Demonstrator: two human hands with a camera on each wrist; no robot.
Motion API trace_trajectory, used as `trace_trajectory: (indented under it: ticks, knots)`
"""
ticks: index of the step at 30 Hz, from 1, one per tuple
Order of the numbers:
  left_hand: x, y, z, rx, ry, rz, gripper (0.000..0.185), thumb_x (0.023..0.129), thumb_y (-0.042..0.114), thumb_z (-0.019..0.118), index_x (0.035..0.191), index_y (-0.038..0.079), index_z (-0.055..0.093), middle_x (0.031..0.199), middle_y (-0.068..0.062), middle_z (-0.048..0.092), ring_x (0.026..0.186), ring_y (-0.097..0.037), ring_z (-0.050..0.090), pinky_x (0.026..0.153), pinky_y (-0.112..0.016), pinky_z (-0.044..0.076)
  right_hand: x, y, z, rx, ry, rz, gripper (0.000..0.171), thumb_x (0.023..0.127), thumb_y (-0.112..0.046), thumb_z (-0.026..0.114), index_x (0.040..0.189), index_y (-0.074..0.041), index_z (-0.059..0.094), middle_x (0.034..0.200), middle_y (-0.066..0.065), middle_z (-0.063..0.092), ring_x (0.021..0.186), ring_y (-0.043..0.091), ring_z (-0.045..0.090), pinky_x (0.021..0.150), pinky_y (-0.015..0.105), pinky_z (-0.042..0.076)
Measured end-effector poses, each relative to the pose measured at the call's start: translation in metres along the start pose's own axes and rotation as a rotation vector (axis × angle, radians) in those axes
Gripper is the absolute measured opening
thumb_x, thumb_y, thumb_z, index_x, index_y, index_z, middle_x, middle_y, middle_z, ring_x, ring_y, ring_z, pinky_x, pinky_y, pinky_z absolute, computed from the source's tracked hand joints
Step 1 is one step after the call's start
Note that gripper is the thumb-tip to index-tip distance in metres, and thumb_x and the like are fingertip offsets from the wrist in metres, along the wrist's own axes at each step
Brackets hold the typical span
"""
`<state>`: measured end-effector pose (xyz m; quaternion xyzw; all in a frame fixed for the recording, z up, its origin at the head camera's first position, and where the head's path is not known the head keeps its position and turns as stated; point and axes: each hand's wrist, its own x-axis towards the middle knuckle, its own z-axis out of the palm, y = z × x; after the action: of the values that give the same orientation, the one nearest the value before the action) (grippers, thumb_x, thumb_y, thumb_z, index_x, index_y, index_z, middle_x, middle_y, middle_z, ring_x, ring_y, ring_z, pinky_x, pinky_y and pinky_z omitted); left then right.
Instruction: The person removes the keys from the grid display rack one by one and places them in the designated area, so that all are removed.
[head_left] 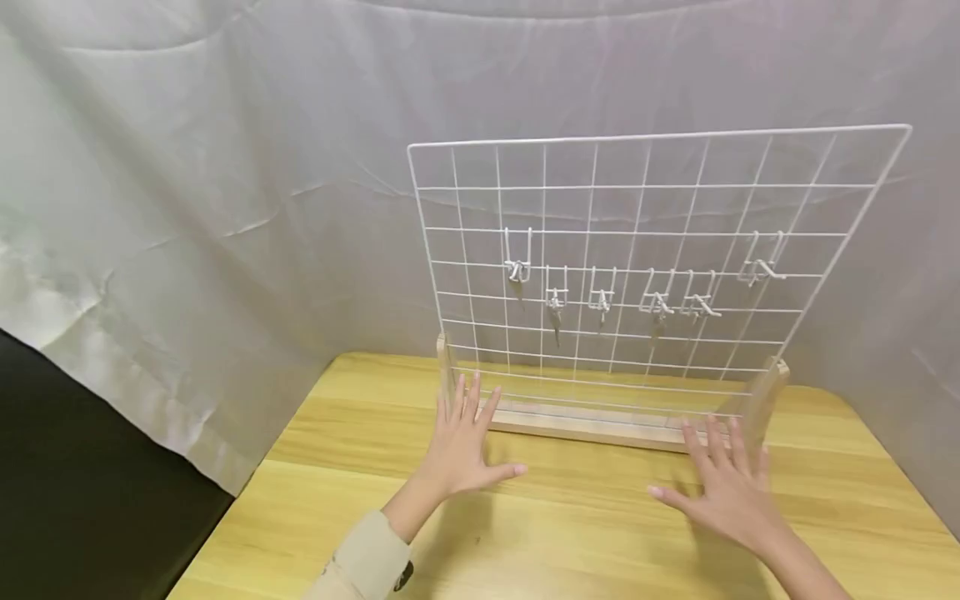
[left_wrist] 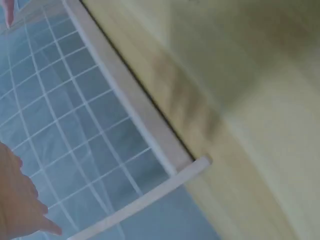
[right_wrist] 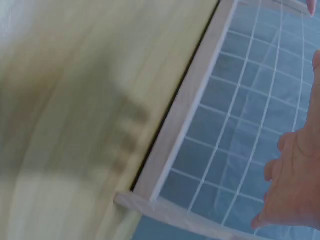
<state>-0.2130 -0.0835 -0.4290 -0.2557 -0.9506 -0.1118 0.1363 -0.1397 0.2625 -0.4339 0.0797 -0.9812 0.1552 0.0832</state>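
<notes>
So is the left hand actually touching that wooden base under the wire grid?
Cannot tell. In the head view the left hand overlaps the wooden base of the wire grid, but no view shows contact or a gap plainly.

Head view down and forward over table [head_left: 570, 517], both wrist views close, blurred, sharing the grid's wooden base [head_left: 585, 425].

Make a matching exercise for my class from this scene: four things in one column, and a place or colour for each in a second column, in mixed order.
Column 1:
1. wire grid
2. hooks
3. left hand
4. table

Column 2:
A. yellow wood grain
B. fingers spread, by the stand's left post
C. standing upright in a wooden base
D. hanging across the middle rows of the grid

Pairs: 1-C, 2-D, 3-B, 4-A
</notes>
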Motion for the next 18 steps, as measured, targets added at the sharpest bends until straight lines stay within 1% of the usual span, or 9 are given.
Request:
trace_trajectory:
  ticks: [2,4,7,10,12,14,16,18]
  knots:
    - [0.005,-0.003,-0.008,0.013,0.041,0.034,0.112,0.066,0.091,0.003,0.150,0.017,0.010,0.156,-0.020,-0.002,0.142,-0.042,0.002,0.111,-0.067,0.009,0.001,0.003,-0.007,0.002,0.012,0.003,0.099,0.082,-0.059,0.055,0.150,-0.013,-0.001,0.153,0.022,-0.012,0.136,0.031,-0.032,0.099,0.064,-0.029]
    - [0.010,-0.005,-0.016,0.013,0.067,0.061,0.111,0.067,0.090,0.003,0.150,0.017,0.010,0.156,-0.020,-0.002,0.142,-0.042,0.002,0.111,-0.066,0.008,0.002,0.007,-0.013,0.000,0.016,0.003,0.098,0.083,-0.058,0.055,0.149,-0.016,-0.003,0.153,0.020,-0.015,0.135,0.031,-0.032,0.099,0.065,-0.028]
    - [0.015,-0.007,-0.031,0.033,0.120,0.095,0.108,0.069,0.089,0.002,0.149,0.017,0.019,0.155,-0.021,0.003,0.142,-0.042,0.004,0.112,-0.066,0.008,0.004,0.011,-0.024,0.001,0.061,-0.011,0.097,0.084,-0.056,0.056,0.149,-0.019,-0.004,0.153,0.017,-0.017,0.137,0.037,-0.026,0.099,0.066,-0.025]
    - [0.020,-0.010,-0.046,0.060,0.154,0.121,0.104,0.073,0.086,0.005,0.147,0.016,0.026,0.154,-0.022,0.009,0.142,-0.043,0.006,0.112,-0.065,0.007,0.009,0.015,-0.038,0.026,0.121,-0.024,0.093,0.085,-0.051,0.058,0.150,-0.018,-0.001,0.153,0.014,-0.018,0.138,0.041,-0.021,0.100,0.067,-0.024]
    - [0.024,-0.011,-0.055,0.083,0.170,0.124,0.097,0.078,0.083,0.016,0.145,0.015,0.029,0.154,-0.022,0.011,0.142,-0.042,0.008,0.113,-0.063,0.009,0.013,0.017,-0.049,0.049,0.165,-0.029,0.089,0.086,-0.047,0.058,0.150,-0.013,0.004,0.154,0.013,-0.017,0.139,0.042,-0.018,0.103,0.063,-0.025]
    - [0.030,-0.011,-0.063,0.089,0.191,0.120,0.090,0.081,0.077,0.032,0.144,0.013,0.031,0.154,-0.021,0.013,0.142,-0.041,0.010,0.114,-0.062,0.011,0.017,0.021,-0.060,0.069,0.205,-0.028,0.082,0.089,-0.042,0.057,0.148,-0.006,0.013,0.154,0.014,-0.012,0.139,0.043,-0.014,0.104,0.063,-0.023]
    - [0.036,-0.009,-0.071,0.063,0.220,0.110,0.084,0.081,0.067,0.046,0.143,0.011,0.034,0.154,-0.020,0.015,0.142,-0.039,0.014,0.114,-0.060,0.014,0.021,0.025,-0.072,0.092,0.245,-0.025,0.074,0.091,-0.038,0.055,0.144,0.001,0.022,0.154,0.019,-0.005,0.139,0.048,-0.007,0.105,0.065,-0.018]
    - [0.042,-0.006,-0.078,0.008,0.254,0.099,0.080,0.079,0.058,0.056,0.141,0.010,0.037,0.153,-0.018,0.020,0.141,-0.038,0.018,0.114,-0.059,0.017,0.024,0.029,-0.085,0.113,0.293,-0.016,0.066,0.092,-0.035,0.054,0.139,0.006,0.031,0.152,0.026,0.007,0.137,0.052,0.002,0.105,0.070,-0.010]
